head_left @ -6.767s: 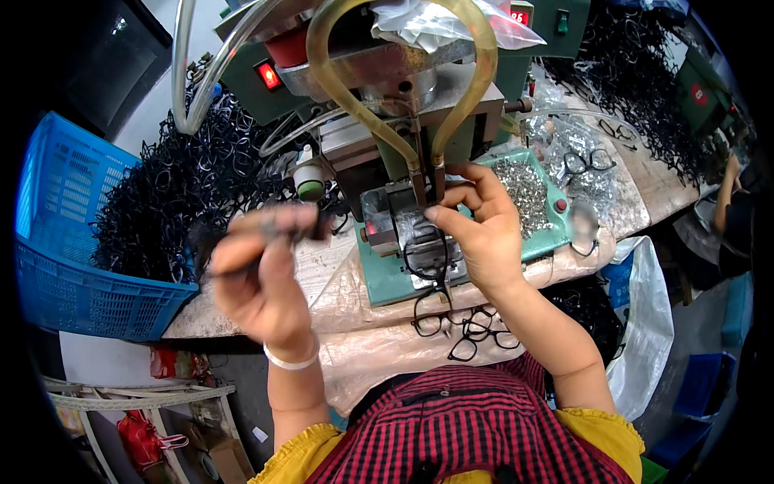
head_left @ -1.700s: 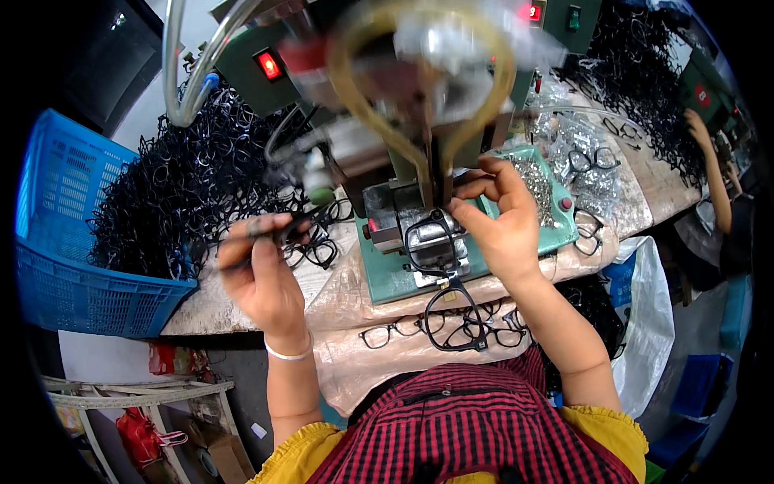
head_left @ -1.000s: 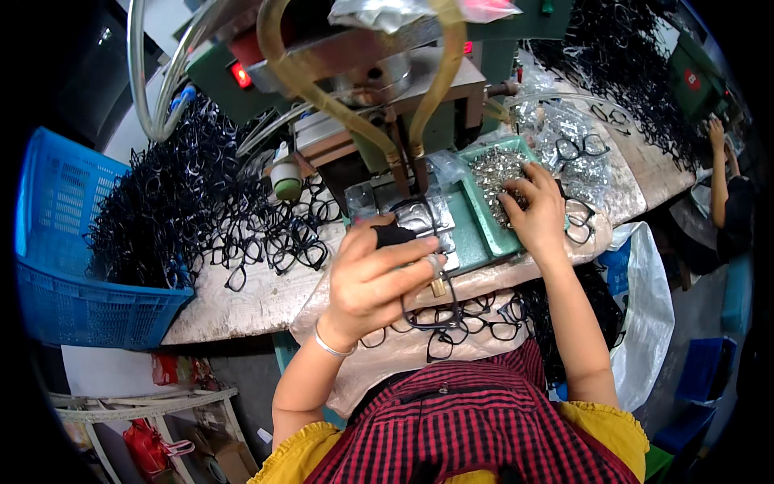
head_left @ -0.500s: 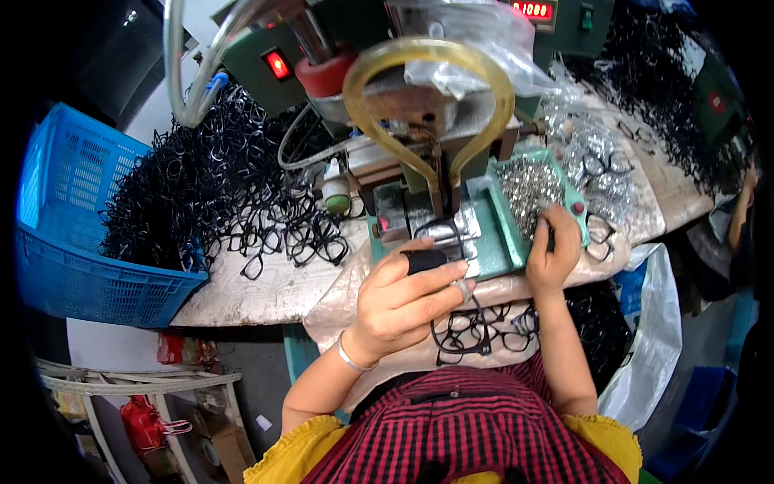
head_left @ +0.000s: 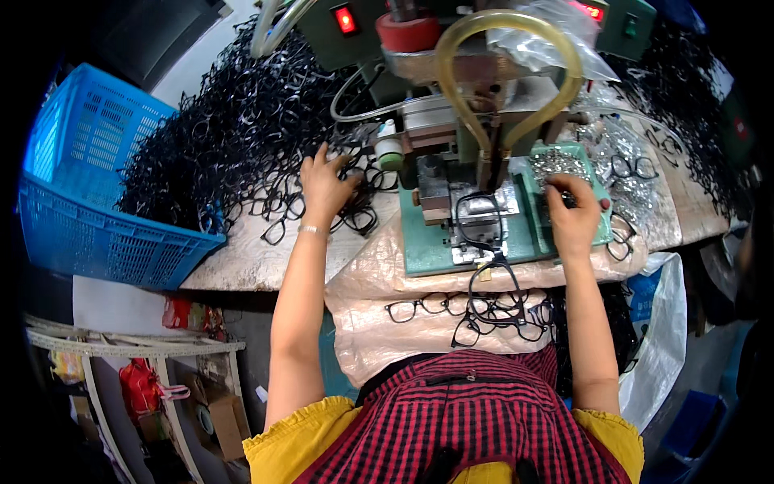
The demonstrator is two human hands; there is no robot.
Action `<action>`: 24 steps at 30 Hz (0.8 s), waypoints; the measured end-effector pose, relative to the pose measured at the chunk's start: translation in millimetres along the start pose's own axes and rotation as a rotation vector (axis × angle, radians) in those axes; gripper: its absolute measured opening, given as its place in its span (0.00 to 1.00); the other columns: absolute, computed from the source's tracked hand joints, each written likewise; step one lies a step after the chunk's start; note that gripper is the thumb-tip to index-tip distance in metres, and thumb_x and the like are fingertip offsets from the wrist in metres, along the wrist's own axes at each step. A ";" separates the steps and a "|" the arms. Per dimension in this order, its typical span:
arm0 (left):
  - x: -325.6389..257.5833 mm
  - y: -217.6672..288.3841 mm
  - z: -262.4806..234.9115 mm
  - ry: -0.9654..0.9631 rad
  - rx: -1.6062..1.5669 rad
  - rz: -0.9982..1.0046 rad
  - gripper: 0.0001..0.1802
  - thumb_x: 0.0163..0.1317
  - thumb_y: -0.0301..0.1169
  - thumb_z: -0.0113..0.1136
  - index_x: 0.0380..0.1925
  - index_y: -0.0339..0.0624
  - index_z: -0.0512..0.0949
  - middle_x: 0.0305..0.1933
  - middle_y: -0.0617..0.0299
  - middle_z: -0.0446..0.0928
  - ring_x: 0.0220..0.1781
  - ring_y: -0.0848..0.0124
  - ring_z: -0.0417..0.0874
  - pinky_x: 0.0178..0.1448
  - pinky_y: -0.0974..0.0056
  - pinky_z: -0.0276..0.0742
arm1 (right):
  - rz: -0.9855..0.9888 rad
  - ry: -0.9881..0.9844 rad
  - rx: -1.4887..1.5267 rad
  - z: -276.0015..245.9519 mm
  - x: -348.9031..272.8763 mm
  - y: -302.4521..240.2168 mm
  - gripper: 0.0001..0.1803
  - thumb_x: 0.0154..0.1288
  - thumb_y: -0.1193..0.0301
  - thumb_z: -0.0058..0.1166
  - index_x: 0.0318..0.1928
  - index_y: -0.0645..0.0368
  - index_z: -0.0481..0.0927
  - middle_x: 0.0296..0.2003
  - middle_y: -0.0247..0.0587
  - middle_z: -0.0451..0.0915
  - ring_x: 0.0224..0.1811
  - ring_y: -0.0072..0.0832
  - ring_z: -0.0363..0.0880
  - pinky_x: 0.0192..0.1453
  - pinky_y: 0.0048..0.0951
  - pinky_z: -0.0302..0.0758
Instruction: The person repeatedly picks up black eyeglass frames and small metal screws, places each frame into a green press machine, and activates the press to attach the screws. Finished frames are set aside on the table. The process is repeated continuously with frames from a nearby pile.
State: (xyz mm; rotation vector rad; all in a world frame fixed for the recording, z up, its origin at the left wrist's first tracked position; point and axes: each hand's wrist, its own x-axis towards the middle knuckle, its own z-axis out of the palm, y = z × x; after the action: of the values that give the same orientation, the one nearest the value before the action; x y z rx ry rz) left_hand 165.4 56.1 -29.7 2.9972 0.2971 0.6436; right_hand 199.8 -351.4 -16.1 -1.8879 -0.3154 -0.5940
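Observation:
My left hand (head_left: 324, 187) is over the edge of a heap of black eyeglass frames (head_left: 250, 105), its fingers apart among the loose frames; I see nothing in its grasp. Over a green tray (head_left: 601, 173) of small shiny metal parts (head_left: 560, 164), my right hand (head_left: 574, 216) has thumb and fingertips drawn together. What lies between those fingertips is too small to make out. One black eyeglass frame (head_left: 497, 260) rests at the front of a bench press (head_left: 485, 165), one rim against its metal fixture (head_left: 476, 252) and the other hanging toward me.
A blue plastic basket (head_left: 105, 254), tipped toward the heap, stands at the left. Several frames (head_left: 419, 309) lie on the cloth (head_left: 363, 319) before me. Clear plastic bags (head_left: 633, 185) lie right of the tray. A yellowish hose (head_left: 516, 20) loops in front of the press.
My left hand has left the frame at the press and moved left to the heap. That frame stays at the fixture. My right hand remains at the parts tray; the whole view has shifted.

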 end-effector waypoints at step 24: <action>-79.7 102.3 -67.8 -0.184 -1.974 -0.563 0.21 0.75 0.50 0.40 0.38 0.44 0.71 0.38 0.47 0.81 0.38 0.58 0.82 0.43 0.59 0.81 | 0.229 -0.133 0.546 28.7 3.0 -79.4 0.23 0.53 0.79 0.61 0.51 0.65 0.72 0.30 0.36 0.81 0.38 0.20 0.79 0.52 0.22 0.71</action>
State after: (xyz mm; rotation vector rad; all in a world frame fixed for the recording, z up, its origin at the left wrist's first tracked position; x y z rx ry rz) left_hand 84.0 -58.8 10.4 0.9793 0.2166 0.2196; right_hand 171.6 -294.6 39.7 -1.4092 -0.3050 -0.1972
